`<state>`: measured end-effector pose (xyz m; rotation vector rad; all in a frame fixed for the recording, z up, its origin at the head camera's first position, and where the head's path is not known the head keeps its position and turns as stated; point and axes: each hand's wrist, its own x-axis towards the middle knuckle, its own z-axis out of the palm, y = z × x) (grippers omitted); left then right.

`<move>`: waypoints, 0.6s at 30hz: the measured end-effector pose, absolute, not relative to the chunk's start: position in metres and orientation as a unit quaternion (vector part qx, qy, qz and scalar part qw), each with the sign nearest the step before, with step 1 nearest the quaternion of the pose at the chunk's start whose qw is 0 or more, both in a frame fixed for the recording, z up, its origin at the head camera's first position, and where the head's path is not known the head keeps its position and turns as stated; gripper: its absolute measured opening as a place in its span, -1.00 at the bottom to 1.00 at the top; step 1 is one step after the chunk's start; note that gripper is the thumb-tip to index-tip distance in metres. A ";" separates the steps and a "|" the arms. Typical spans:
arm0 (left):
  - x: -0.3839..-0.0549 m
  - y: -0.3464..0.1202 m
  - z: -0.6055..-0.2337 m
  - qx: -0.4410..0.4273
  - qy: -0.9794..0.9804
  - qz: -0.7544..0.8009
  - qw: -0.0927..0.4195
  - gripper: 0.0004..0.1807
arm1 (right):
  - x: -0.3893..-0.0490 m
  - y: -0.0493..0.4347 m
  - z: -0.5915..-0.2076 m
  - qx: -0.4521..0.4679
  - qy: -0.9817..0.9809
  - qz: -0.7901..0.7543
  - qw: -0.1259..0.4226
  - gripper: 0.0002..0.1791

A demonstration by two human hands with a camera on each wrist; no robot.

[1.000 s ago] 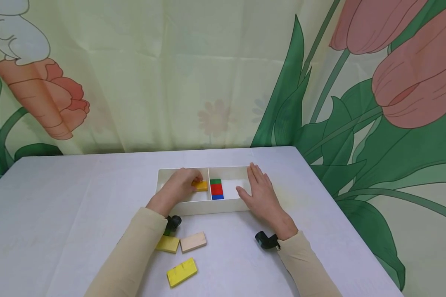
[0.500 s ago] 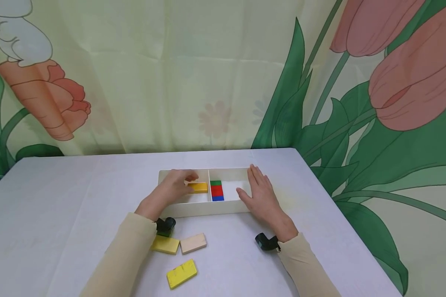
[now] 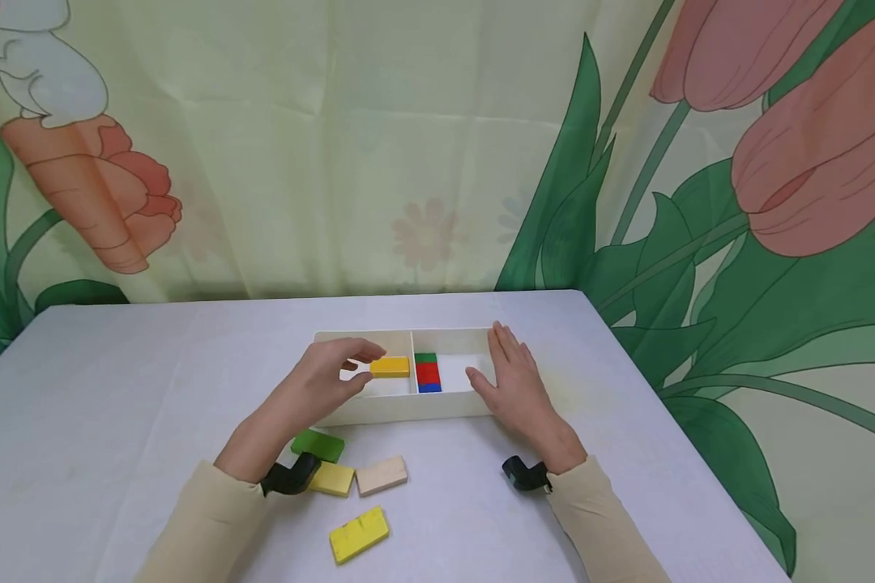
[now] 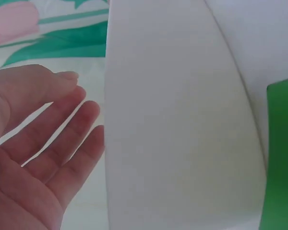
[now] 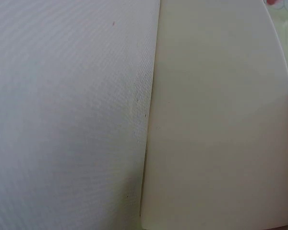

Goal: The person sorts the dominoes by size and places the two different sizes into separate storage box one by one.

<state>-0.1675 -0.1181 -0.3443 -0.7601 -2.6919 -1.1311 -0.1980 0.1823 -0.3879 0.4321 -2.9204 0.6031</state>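
Observation:
A white two-compartment box (image 3: pixel 408 411) stands on the table. Over its left compartment my left hand (image 3: pixel 313 385) is raised with loosely bent fingers and nothing in them. Just right of those fingertips, an orange-yellow block (image 3: pixel 390 368) lies against the divider. In the right compartment, a green block (image 3: pixel 426 358), a red block (image 3: pixel 428 373) and a blue block (image 3: pixel 429 389) form a row along the divider. My right hand (image 3: pixel 518 385) rests with straight fingers on the box's right end. The right wrist view shows mostly the box's wall (image 5: pixel 221 120), hiding most of that hand.
In front of the box lie a green block (image 3: pixel 317 445), a pale yellow block (image 3: pixel 333 479) partly behind the left wrist camera, a plain wooden block (image 3: pixel 382 475) and a bright yellow block (image 3: pixel 359 535). A printed curtain (image 3: pixel 284 162) hangs behind the white-covered table (image 3: pixel 117 405).
My left hand has let go of the orange-yellow block and drawn back to the left, uncovering the green block on the table. My right hand has stayed on the box.

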 end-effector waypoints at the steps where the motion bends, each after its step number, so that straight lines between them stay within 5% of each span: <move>1: -0.164 -0.117 -0.344 -0.254 -0.890 -0.373 0.069 -0.67 | -0.198 0.183 -0.388 0.144 -0.967 0.201 0.066 -0.12; 7: -0.144 -0.115 -0.347 -0.259 -0.881 -0.386 0.084 -0.70 | -0.197 0.183 -0.389 0.144 -0.965 0.210 0.064 -0.11; 18: -0.124 -0.113 -0.354 -0.236 -0.886 -0.397 0.038 -0.74 | -0.196 0.184 -0.387 0.141 -0.965 0.209 0.064 -0.12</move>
